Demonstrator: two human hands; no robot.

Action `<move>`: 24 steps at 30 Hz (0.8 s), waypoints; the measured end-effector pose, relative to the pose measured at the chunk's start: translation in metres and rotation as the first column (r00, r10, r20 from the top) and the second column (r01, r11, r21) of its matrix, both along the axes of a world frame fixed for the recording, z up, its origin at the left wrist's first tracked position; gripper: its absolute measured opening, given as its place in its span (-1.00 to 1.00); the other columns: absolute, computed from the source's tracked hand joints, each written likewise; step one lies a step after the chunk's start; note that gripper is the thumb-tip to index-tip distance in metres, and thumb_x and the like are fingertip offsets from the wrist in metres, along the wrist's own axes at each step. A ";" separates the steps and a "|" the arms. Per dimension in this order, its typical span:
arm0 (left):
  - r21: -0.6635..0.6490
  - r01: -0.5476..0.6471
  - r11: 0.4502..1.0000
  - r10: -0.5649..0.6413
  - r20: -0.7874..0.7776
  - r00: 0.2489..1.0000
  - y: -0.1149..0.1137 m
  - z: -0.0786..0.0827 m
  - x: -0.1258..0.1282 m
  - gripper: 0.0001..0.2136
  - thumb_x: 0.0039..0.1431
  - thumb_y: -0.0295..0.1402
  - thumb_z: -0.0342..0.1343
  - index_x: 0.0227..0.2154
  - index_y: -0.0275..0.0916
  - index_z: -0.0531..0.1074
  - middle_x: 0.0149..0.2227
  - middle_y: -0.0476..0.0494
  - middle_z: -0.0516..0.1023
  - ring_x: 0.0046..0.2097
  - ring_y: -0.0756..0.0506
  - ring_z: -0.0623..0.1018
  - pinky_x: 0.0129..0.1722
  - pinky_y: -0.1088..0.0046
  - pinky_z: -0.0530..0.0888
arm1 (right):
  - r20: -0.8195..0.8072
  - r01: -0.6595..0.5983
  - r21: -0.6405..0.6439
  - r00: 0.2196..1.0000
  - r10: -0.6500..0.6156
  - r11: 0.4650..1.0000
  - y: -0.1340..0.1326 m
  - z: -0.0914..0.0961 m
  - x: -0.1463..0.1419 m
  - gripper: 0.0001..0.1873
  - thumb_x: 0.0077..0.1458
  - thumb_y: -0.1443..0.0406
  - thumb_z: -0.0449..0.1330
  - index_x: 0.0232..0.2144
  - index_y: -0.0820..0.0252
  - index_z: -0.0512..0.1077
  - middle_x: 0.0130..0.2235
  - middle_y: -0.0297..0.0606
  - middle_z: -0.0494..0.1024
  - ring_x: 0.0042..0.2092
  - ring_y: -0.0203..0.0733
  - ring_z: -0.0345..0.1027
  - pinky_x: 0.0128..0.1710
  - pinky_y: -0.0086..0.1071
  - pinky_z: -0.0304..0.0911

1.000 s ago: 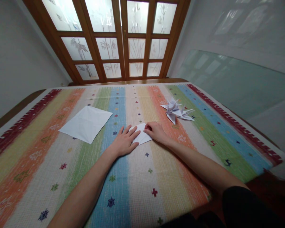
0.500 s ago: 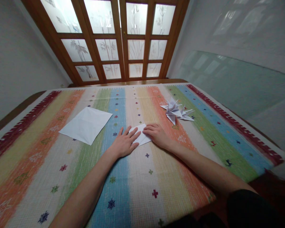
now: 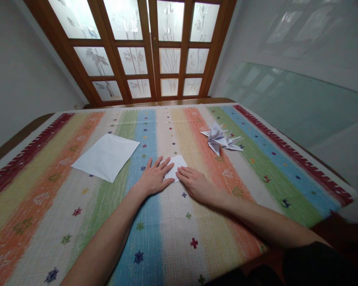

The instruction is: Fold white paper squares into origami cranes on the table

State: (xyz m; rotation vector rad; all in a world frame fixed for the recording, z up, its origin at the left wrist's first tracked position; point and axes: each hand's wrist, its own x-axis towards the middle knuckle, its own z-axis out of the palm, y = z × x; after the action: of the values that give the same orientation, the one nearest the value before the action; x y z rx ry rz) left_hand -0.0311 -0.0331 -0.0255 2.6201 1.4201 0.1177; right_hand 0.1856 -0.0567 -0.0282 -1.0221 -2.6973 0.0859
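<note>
A small piece of folded white paper (image 3: 176, 162) lies flat on the striped tablecloth in front of me. My left hand (image 3: 155, 176) rests on its left side with fingers spread, hiding part of it. On the lower right edge of the paper are the fingertips of my right hand (image 3: 197, 183), stretched out and close together; its thumb is hidden.
Left of my hands lies a larger creased white paper sheet (image 3: 107, 157). Folded white paper cranes (image 3: 219, 139) sit together at the right. The striped tablecloth (image 3: 174, 230) covers the table, with a wooden glass-paned door (image 3: 153, 59) behind it.
My right hand has moved down and slightly left along the folded paper, uncovering its upper right corner. My left hand has stayed nearly in place.
</note>
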 end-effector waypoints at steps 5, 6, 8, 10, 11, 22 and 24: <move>0.017 0.017 1.000 -0.017 0.023 1.000 -0.001 -0.001 0.000 -0.41 0.24 0.06 -0.09 0.26 -0.06 0.18 0.34 -0.16 0.13 0.36 -0.35 0.06 0.27 -0.20 -0.04 | -0.245 -0.022 -0.223 0.969 -0.034 0.975 0.001 0.004 0.003 -0.70 0.15 0.40 0.10 -0.09 0.19 0.51 0.04 -0.06 0.52 0.11 -0.05 0.37 0.13 -0.10 0.26; 0.026 0.013 1.000 -0.013 0.024 1.000 -0.002 -0.001 0.000 -0.42 0.24 0.05 -0.09 0.25 -0.06 0.18 0.34 -0.16 0.14 0.36 -0.35 0.06 0.27 -0.19 -0.04 | -0.311 0.012 -0.285 0.944 -0.105 0.958 0.007 0.005 0.003 -0.76 0.14 0.39 0.12 -0.17 0.18 0.54 -0.02 -0.08 0.55 0.05 -0.08 0.41 0.09 -0.12 0.29; 0.047 0.005 0.999 -0.006 0.025 1.000 -0.003 0.000 0.000 -0.45 0.24 0.02 -0.06 0.23 -0.05 0.21 0.34 -0.17 0.14 0.36 -0.36 0.06 0.26 -0.18 -0.03 | -0.431 0.117 -0.378 0.856 -0.287 0.918 0.023 0.006 0.002 -0.80 0.08 0.39 0.18 -0.22 0.20 0.53 -0.04 -0.08 0.54 0.00 -0.11 0.42 0.05 -0.16 0.31; 0.070 -0.001 0.998 -0.001 0.025 1.000 -0.004 0.001 0.001 -0.47 0.23 0.01 -0.03 0.21 -0.05 0.24 0.34 -0.19 0.14 0.35 -0.37 0.07 0.26 -0.16 -0.02 | -0.470 0.153 -0.461 0.793 -0.387 0.874 0.041 0.009 0.000 -0.61 -0.02 0.44 0.24 -0.08 0.22 0.46 0.01 -0.06 0.48 -0.03 -0.13 0.42 -0.03 -0.21 0.35; 0.080 -0.004 0.997 0.002 0.026 1.000 -0.004 0.001 0.001 -0.46 0.22 0.01 -0.01 0.21 -0.06 0.25 0.34 -0.21 0.14 0.35 -0.37 0.07 0.26 -0.15 -0.01 | -0.444 0.153 -0.502 0.799 -0.406 0.851 0.051 0.010 -0.002 -0.50 -0.07 0.45 0.26 -0.01 0.22 0.41 0.00 -0.06 0.48 -0.07 -0.14 0.43 -0.07 -0.23 0.36; 0.127 -0.089 0.988 0.079 0.083 0.993 -0.003 -0.005 0.000 -0.32 0.14 0.08 0.04 0.24 -0.17 0.15 0.34 -0.33 0.11 0.35 -0.37 0.05 0.27 -0.11 -0.01 | 0.102 0.188 -0.381 0.982 -0.161 0.905 0.112 0.031 -0.015 -0.40 -0.30 0.22 0.48 -0.13 0.13 0.45 -0.19 -0.17 0.55 -0.15 -0.03 0.41 -0.19 -0.28 0.26; 0.126 -0.093 0.988 0.083 0.083 0.993 -0.002 -0.005 0.000 -0.32 0.14 0.07 0.05 0.24 -0.17 0.15 0.33 -0.33 0.11 0.35 -0.37 0.05 0.27 -0.11 -0.01 | 0.174 0.176 -0.404 0.978 -0.114 0.898 0.117 0.035 -0.014 -0.46 -0.32 0.17 0.48 -0.21 0.13 0.48 -0.25 -0.21 0.56 -0.23 -0.09 0.40 -0.30 -0.35 0.21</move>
State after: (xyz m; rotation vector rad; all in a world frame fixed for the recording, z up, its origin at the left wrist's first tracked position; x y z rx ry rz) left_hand -0.0316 -0.0355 -0.0306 2.6217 1.5513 0.3298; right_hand 0.1712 0.0601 0.0067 -1.3968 -2.7851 0.6078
